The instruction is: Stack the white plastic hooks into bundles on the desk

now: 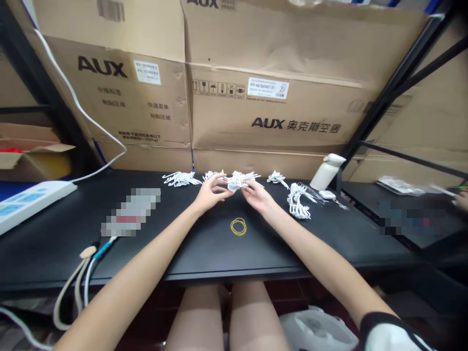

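Both hands meet at a bundle of thin white pieces near the back of the black table. My left hand has its fingers curved against the bundle's left side. My right hand pinches its right side. A yellow band shows faintly around the bundle. Loose yellow rubber bands lie on the table below the hands. Behind my left hand is another white bundle, partly hidden. Further left lies a spread white bundle. To the right are a small bundle and a larger, curved one.
A cream bottle stands at the back right, beside a small white case. At left are a white power strip and a blurred-out flat object with a cord. Cardboard lines the back. Another person's hand shows far right.
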The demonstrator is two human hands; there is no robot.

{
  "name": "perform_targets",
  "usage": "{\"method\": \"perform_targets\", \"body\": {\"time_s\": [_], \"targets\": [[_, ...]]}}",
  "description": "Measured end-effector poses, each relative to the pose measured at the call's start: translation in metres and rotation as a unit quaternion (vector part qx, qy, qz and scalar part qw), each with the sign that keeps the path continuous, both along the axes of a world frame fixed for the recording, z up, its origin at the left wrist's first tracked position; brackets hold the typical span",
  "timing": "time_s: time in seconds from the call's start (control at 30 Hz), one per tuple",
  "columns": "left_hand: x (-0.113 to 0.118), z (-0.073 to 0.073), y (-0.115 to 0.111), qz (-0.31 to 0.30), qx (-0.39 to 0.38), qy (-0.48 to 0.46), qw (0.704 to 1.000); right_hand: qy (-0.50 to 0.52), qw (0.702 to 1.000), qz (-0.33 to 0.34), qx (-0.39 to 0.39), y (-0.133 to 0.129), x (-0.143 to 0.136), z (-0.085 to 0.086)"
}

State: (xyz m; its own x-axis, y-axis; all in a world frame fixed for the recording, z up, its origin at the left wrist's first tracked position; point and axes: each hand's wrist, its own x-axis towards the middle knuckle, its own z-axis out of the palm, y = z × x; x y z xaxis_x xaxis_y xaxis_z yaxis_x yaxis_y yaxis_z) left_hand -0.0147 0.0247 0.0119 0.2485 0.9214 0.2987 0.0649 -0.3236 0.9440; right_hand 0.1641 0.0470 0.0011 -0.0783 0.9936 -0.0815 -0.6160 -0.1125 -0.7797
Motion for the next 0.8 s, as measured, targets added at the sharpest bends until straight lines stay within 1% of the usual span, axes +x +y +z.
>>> {"method": "perform_targets", "body": {"time_s": [0.07,0.17,0.27,0.33,0.4,0.47,0.53,0.6,0.67,0.73,0.8], "targets": [[0.0,0.002,0.0,-0.015,0.006,0.006,1.0,0.004,1.0,0.017,-0.022,-0.004,0.0,-0.007],[0.001,0.001,0.0,-0.035,0.012,0.008,0.999,-0.009,0.998,0.048,-0.048,-0.01,0.005,-0.01],[0.0,0.001,0.001,-0.036,-0.03,-0.009,0.999,-0.044,0.993,0.094,-0.059,-0.017,0.008,-0.008],[-0.002,0.003,0.002,-0.015,-0.055,-0.036,0.998,-0.077,0.987,0.131,-0.046,-0.021,0.008,-0.007],[-0.004,0.006,0.004,0.011,-0.061,-0.07,0.996,-0.119,0.98,0.157,-0.017,-0.024,0.006,-0.007],[-0.005,0.008,0.004,0.022,-0.06,-0.086,0.994,-0.157,0.973,0.166,0.014,-0.026,0.004,-0.009],[-0.005,0.01,0.003,0.016,-0.064,-0.084,0.994,-0.18,0.969,0.164,0.031,-0.027,0.001,-0.01],[-0.003,0.012,0.001,0.001,-0.072,-0.09,0.993,-0.177,0.971,0.157,0.032,-0.028,0.0,-0.01],[-0.002,0.013,-0.001,-0.025,-0.078,-0.105,0.991,-0.143,0.976,0.163,0.014,-0.03,-0.001,-0.007],[-0.001,0.013,-0.003,-0.041,-0.061,-0.104,0.992,-0.093,0.977,0.189,-0.017,-0.032,0.0,-0.003],[0.001,0.014,-0.005,-0.04,-0.026,-0.08,0.996,-0.058,0.97,0.23,-0.047,-0.033,0.002,0.0]]}}
